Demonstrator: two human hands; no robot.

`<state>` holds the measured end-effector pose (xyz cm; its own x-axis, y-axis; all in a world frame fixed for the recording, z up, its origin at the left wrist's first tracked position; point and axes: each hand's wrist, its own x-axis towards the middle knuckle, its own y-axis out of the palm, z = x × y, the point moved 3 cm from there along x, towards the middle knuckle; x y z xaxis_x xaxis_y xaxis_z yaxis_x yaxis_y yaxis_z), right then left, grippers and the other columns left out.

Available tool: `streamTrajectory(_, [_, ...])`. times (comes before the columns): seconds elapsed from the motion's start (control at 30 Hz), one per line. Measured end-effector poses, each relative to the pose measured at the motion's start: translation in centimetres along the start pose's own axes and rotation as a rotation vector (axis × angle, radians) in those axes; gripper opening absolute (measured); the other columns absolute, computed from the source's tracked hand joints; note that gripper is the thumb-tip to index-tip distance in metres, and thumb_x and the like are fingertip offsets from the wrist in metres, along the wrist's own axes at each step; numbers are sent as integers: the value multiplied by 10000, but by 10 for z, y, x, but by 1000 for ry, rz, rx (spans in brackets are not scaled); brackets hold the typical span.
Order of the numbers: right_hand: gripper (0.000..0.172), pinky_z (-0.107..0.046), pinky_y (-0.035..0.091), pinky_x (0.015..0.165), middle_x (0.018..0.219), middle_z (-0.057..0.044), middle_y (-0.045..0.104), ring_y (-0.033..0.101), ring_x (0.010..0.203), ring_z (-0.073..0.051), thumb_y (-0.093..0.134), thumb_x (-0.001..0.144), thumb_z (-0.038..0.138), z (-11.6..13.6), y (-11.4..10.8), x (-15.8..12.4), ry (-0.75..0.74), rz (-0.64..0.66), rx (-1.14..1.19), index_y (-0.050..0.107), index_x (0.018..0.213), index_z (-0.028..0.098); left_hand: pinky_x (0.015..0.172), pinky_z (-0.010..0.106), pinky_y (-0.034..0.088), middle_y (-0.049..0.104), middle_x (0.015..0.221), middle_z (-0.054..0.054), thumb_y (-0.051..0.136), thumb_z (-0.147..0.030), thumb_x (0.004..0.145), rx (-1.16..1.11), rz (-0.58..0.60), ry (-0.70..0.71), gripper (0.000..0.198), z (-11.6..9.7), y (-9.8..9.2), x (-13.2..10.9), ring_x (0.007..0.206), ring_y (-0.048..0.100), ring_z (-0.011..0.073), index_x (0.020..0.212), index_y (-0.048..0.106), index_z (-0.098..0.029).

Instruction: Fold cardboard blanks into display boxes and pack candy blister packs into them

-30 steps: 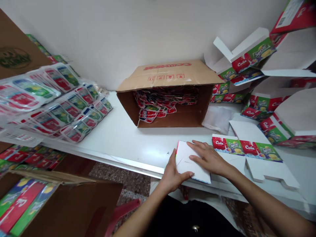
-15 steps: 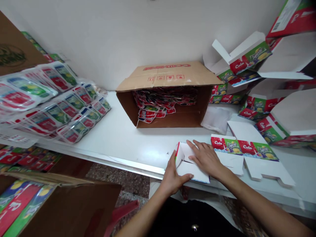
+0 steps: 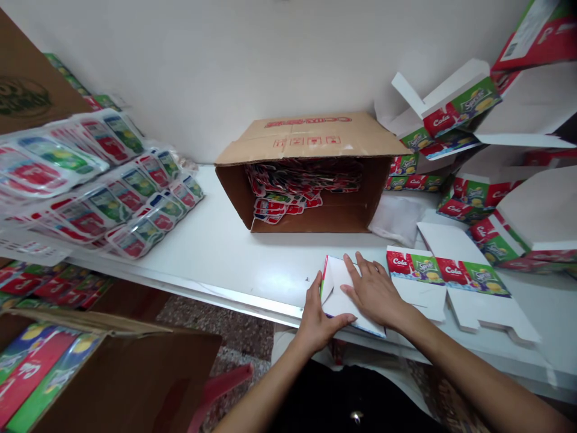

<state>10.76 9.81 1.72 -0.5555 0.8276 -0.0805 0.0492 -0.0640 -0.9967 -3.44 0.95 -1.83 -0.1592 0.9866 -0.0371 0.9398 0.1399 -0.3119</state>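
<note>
A small printed carton [image 3: 341, 282] lies at the table's front edge, its white inner flaps facing up. My left hand [image 3: 315, 316] grips its left side, fingers along the outer wall and thumb over the near edge. Spread across the white flaps, the fingers of my right hand [image 3: 376, 291] press down from the right. At the left corner a flap stands slightly raised. To the right of my right hand is a flat, unfolded Cola and Sprite carton [image 3: 455, 273]. What is inside the carton under my hands is hidden.
An open brown cardboard box [image 3: 311, 138] with packets [image 3: 274, 207] inside stands at the back. Beside it lies a clear plastic bag [image 3: 396, 218]. Opened cartons [image 3: 478, 186] pile up at right; rows of drink-printed packets [image 3: 135, 186] line the left. A large cardboard box [image 3: 130, 373] stands lower left.
The carton's white flaps have come down flatter, and the gap between them has closed. My right hand has shifted slightly up over them, while my left hand keeps its grip.
</note>
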Motion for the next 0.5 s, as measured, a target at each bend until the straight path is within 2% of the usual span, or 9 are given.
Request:
streamTrajectory(0.2, [658,-461,298,1016,1467,-197,372,465,1222,-343,426,915,444,-4,-1,3,48,-6,11,267,1495,176,1127,441,276,338,1467,186,786,-495,625,65,-28,-66,1083,-5,-1,-5,1369,319,313,1459,201,-129])
streamTrajectory(0.37, [646,-490,242,1046,1467,-193,374,430,1259,-330,432,912,418,-6,0,3,45,-11,15,271,1492,181,986,479,396,483,1316,209,673,-633,672,290,-139,-280,977,-9,-7,-18,1212,480,362,1412,296,-119])
streamTrajectory(0.43, [654,-492,228,1056,1468,-189,376,420,1269,-326,426,908,418,-6,1,3,39,-12,18,262,1494,181,956,469,413,516,1286,207,628,-659,699,284,-142,-322,910,-10,-9,-24,1166,522,361,1381,333,-133])
streamTrajectory(0.5, [665,-500,221,1060,1467,-186,378,418,1270,-328,413,902,430,-6,1,2,28,-13,18,252,1497,180,903,450,449,612,1156,184,609,-673,710,234,-128,-346,853,-11,-8,-27,1047,601,339,1335,374,-140])
